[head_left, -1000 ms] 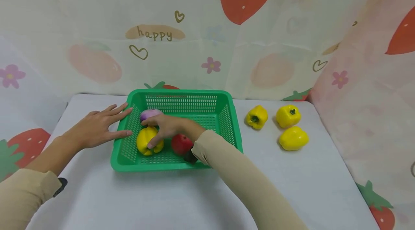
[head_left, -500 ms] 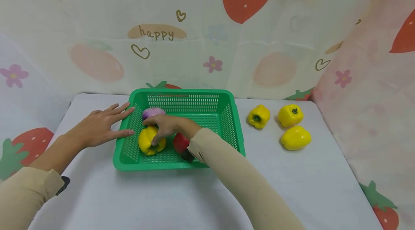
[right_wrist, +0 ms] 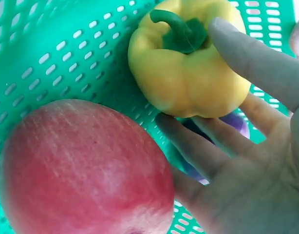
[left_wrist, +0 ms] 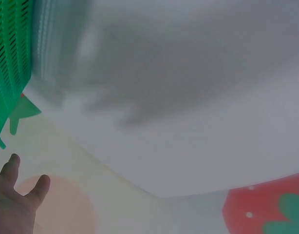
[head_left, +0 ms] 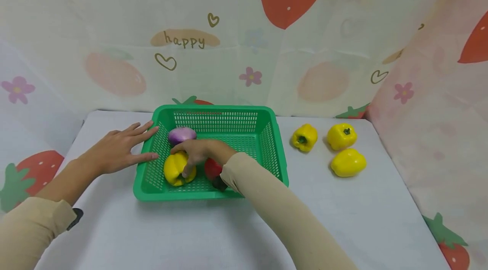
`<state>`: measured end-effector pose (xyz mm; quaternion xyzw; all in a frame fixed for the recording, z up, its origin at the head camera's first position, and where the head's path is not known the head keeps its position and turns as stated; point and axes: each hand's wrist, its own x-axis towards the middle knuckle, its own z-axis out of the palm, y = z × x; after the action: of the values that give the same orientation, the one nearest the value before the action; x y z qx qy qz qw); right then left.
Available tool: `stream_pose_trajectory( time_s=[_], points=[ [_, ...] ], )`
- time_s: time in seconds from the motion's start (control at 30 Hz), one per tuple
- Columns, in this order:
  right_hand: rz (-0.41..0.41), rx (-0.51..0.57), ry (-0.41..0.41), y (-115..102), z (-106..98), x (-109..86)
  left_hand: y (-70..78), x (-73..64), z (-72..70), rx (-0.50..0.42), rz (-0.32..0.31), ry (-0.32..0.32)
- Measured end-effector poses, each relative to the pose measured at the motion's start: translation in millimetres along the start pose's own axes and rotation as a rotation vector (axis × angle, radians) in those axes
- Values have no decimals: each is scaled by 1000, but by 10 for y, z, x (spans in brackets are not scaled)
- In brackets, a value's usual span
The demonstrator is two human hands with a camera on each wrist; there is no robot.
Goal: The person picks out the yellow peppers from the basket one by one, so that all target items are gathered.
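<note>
My right hand [head_left: 196, 151] reaches into the green plastic basket [head_left: 206, 196] and grips a yellow bell pepper [head_left: 175, 168] at its left side. In the right wrist view, the thumb lies across the top of the pepper [right_wrist: 188, 73] beside its green stem, with the fingers round the opposite side. A red apple [right_wrist: 86, 165] sits close by the hand, partly hidden under the wrist in the head view. Behind the pepper lies a rounded purple vegetable [head_left: 182, 135]. My left hand [head_left: 120, 149] has its fingers spread, fingertips resting on the basket's left rim.
Three more yellow bell peppers lie on the white table to the right of the basket: one [head_left: 304, 138] nearer it, another [head_left: 342, 136] farther right, the third [head_left: 348, 163] in front of that. A printed cloth backdrop [head_left: 236, 50] rises behind the table.
My right hand and the bell pepper have shifted slightly toward me, uncovering more of the purple vegetable. The left hand has stayed on the rim.
</note>
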<state>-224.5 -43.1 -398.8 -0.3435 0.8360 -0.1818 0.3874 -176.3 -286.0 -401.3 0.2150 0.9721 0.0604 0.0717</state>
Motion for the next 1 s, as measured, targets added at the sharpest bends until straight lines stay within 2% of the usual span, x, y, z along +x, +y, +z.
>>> stream_pose_trajectory(
  time_s=[0.2, 0.33, 0.53, 0.73, 1.0],
  points=[
    [-1, 46, 3, 65, -2, -39, 24, 7, 7, -11, 3, 13],
    [2, 76, 9, 82, -5, -63, 22, 7, 8, -14, -1, -1],
    [-57, 101, 55, 114, -58, -126, 25, -10, -10, 7, -4, 1],
    [-125, 91, 95, 174, -203, -303, 26, -13, -7, 14, -12, -10],
    [-169, 88, 163, 285, -398, -662, 35, 5, 4, 12, -19, 3]
  ],
)
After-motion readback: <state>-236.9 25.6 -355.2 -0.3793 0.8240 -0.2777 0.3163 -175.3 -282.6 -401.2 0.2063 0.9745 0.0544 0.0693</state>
